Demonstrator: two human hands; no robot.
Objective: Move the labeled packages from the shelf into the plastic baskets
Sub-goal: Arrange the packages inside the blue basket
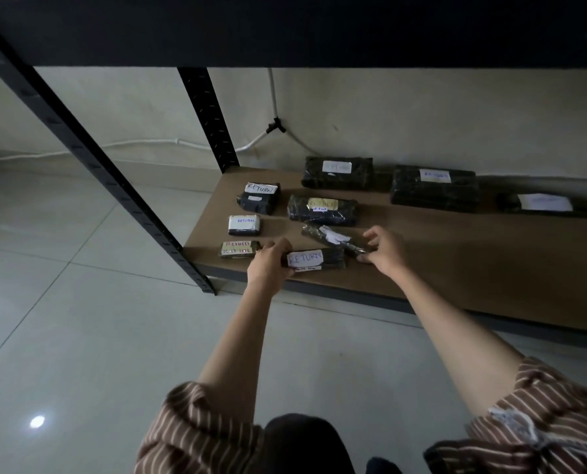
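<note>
While both arms reached under a dark metal rack, nine wrapped packages lay on the brown lowest shelf [456,265], all in dark plastic with paper labels. The left hand [268,265] held the left end of the nearest package [316,260], fingers curled around it; its white label read "RETURN" in purple marker. That package sat at the shelf's front edge. The right hand [384,251] pinched the near end of a slim, crumpled package [333,239] lying at a slant just behind the first, its white label creased and unreadable.

To the left, three small packages formed a column: a flat one with a yellowish label [239,249] at the front, touching the left hand's fingers; a mostly white one [244,224] behind it; and a blocky one marked "RETURN" [259,197] farthest back. A mid-sized package with a yellow label [322,210] lay beside the blocky one. Along the wall stood three larger ones: a long package [338,172], the biggest package [435,189] to its right, and a flat package with a broad white label [538,205] at far right, its writing too faint to read.

Two upright rack posts [210,121] were in view. White cables [275,97] ran along the wall. Striped brown sleeves [196,429] covered the upper arms above a pale tiled floor [80,302].
</note>
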